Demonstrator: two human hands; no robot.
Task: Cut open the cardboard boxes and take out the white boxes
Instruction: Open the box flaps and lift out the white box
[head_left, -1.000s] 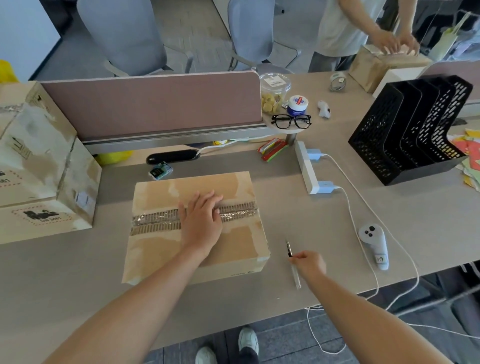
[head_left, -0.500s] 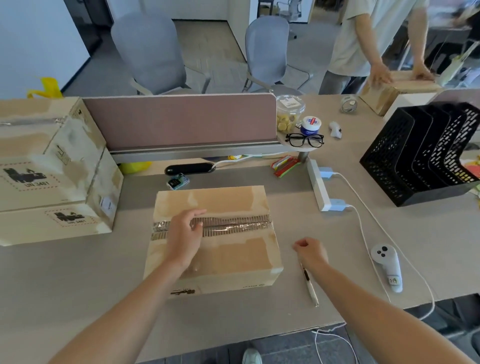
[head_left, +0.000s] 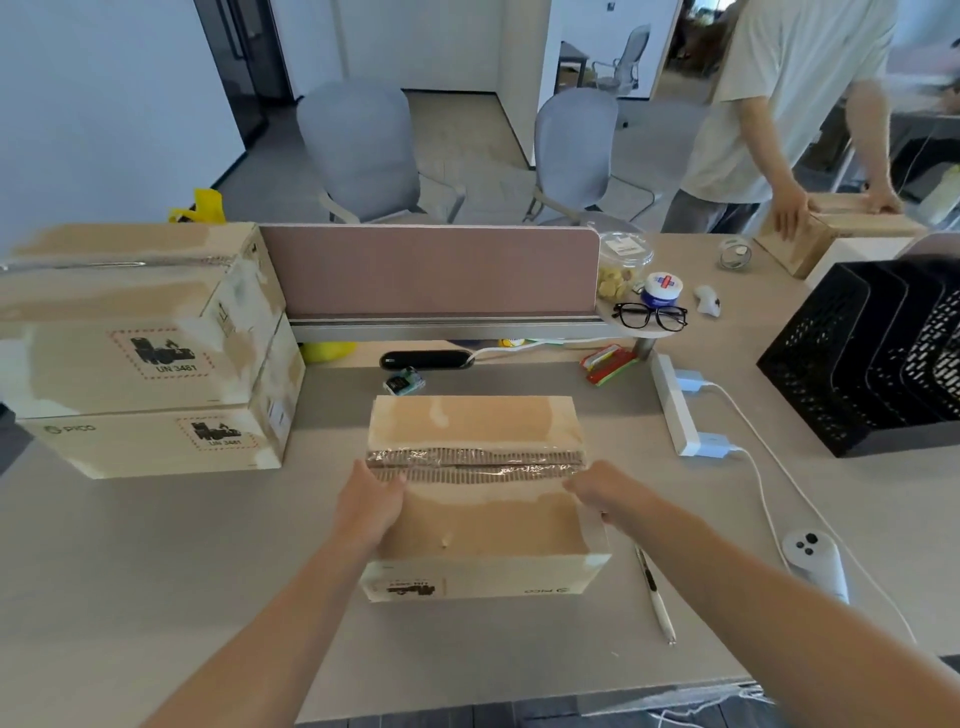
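Pale grey desk (head_left: 156, 597) ran under our arms, and nearest to us on it lay a pen (head_left: 655, 597), just right of the cardboard box (head_left: 483, 540) and touching neither hand. That box sat flat in front of us in the middle of the desk, its flaps down and a printed side facing us. Across its top, from left to right, ran a seam (head_left: 478, 462) of ragged shiny tape with corrugated edges showing along it. Our left hand (head_left: 371, 501) rested on the near flap at the seam's left end, fingertips reaching the edge. Our right hand (head_left: 602, 491) met the seam's right end at the box's corner, fingers bent toward it. We could not tell whether either hand had hooked under the flap or only pressed on it. To the right, well apart from the box, a white controller (head_left: 815, 564) lay beside a white cable. Further back a white power strip (head_left: 675, 410) stood near the box's far right corner. On our left two more cardboard boxes (head_left: 130, 338) sat stacked, both shut. A black file rack (head_left: 862, 364) stood at far right. Behind our box rose a pink partition (head_left: 431, 270), with glasses (head_left: 649, 317) on a small shelf at its right end. Beyond the desk another person (head_left: 795, 104) held both hands on a brown box (head_left: 831, 231)
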